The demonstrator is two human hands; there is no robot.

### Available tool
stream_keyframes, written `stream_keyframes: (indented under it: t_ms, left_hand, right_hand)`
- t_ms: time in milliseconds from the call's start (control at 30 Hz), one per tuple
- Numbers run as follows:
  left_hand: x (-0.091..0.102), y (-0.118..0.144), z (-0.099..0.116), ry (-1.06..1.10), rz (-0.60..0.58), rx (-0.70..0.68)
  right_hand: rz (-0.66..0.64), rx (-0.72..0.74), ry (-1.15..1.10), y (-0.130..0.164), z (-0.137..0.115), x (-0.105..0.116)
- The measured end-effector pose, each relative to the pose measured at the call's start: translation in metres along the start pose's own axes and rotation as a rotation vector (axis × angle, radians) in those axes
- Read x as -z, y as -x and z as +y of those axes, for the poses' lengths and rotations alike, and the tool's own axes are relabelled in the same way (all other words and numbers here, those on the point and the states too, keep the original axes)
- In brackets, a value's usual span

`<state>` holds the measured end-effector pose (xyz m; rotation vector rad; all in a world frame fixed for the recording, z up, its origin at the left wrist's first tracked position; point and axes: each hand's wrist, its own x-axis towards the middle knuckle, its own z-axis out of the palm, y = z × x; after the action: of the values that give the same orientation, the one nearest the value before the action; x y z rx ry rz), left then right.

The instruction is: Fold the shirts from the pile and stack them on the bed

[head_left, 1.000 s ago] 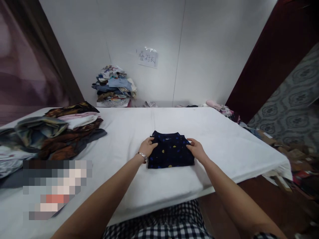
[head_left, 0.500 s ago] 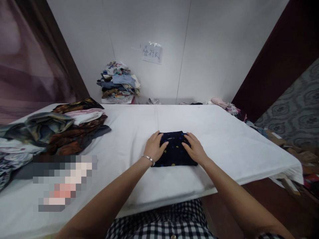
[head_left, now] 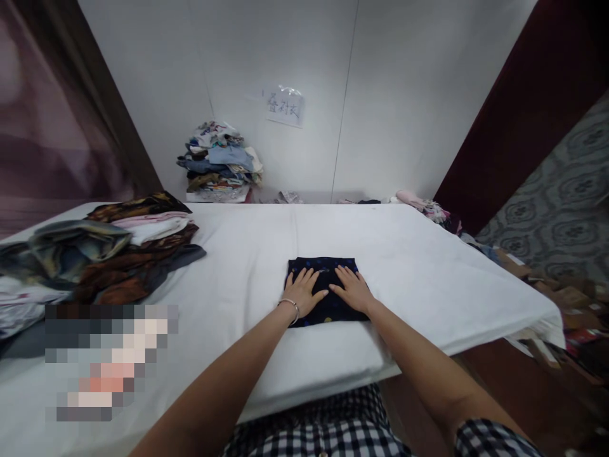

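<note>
Navy with blue and yellow spots, the folded shirt [head_left: 328,311] lies flat on the white-covered bench [head_left: 428,279], toward its 6 o'clock edge. The left hand [head_left: 303,293], a bracelet [head_left: 295,307] at its wrist, rests on the shirt's 9 o'clock half and the right hand [head_left: 353,291] on its 3 o'clock half, both palm down, fingers spread and gripping nothing. From the shirt, a loose clothes heap [head_left: 137,263] sprawls just past 9 o'clock, and a clothes stack [head_left: 221,158] rises at 11 o'clock.

left hand [head_left: 301,293]; right hand [head_left: 354,291]; both flat on folded dark garment [head_left: 329,308]; white tablecloth [head_left: 413,260] beneath
</note>
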<state>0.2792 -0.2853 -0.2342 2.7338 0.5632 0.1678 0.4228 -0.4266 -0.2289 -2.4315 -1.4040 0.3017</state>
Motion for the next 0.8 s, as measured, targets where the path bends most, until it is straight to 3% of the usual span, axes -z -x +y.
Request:
stream_keyframes:
  t_ms: [133,267,367,433,500,600,700,800]
  left_hand:
    - [0.000,0.003,-0.002,0.063,0.041,0.011]
    - [0.004,0.011,-0.009,0.207,0.265,0.189]
    - [0.011,0.016,-0.012,0.406,0.394,0.357]
    - [0.015,0.018,-0.012,0.510,0.421,0.420]
    - [0.018,0.018,-0.012,0.547,0.424,0.458]
    - [0.022,0.017,-0.011,0.570,0.386,0.501]
    - [0.028,0.016,-0.012,0.606,0.329,0.547]
    - [0.033,0.016,-0.015,0.655,0.263,0.580]
  right_hand:
    - [0.008,-0.012,-0.052,-0.003,0.000,0.002]
    - [0.045,-0.065,-0.309,0.002,0.006,0.009]
    - [0.260,-0.095,-0.500,0.021,0.011,0.012]
    - [0.452,-0.109,-0.567,0.042,0.012,0.011]
    - [0.534,-0.169,-0.718,0.067,0.010,0.010]
    - [0.418,-0.366,-1.106,0.105,-0.001,0.008]
    - [0.188,-0.546,-1.446,0.133,-0.017,0.009]
    - [-0.047,-0.596,-1.659,0.142,-0.032,0.009]
